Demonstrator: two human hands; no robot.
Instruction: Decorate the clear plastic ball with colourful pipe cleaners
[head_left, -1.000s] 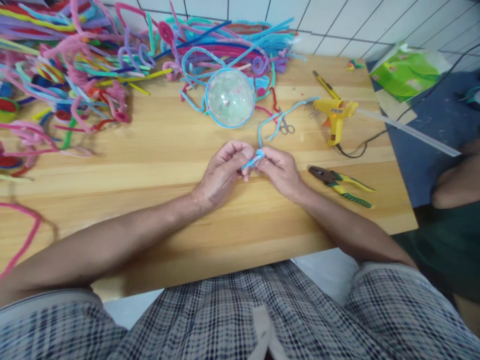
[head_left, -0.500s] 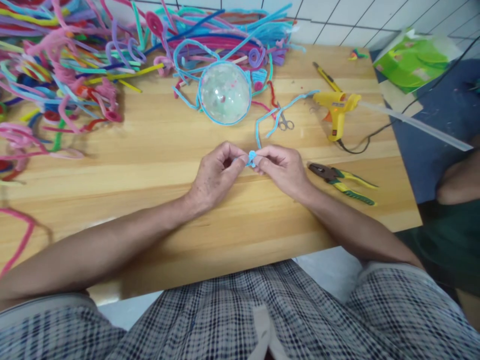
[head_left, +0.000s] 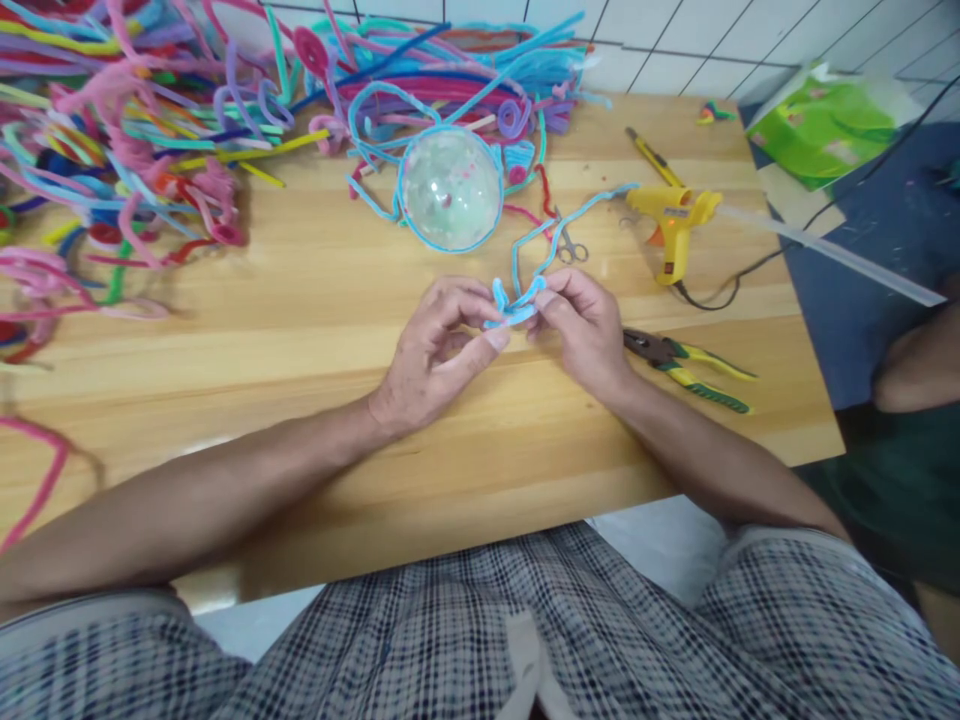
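Left hand (head_left: 429, 352) and right hand (head_left: 589, 332) meet over the bench (head_left: 300, 345), fingertips on a bent light-blue pipe cleaner (head_left: 519, 314) — right hand pinches one end, left thumb and fingers at the other. Longer blue strand (head_left: 600, 199) lies just beyond, reaching the yellow glue gun (head_left: 675, 225); whether it joins the held piece, can't tell. Scissors (head_left: 574, 250) partly under strands. Pliers (head_left: 694, 374) beside right hand. Clear dome (head_left: 450, 190), blue-rimmed, past the hands — mixed-colour pipe cleaner pile (head_left: 172, 130) far left. Utility knife (head_left: 652, 155) behind glue gun.
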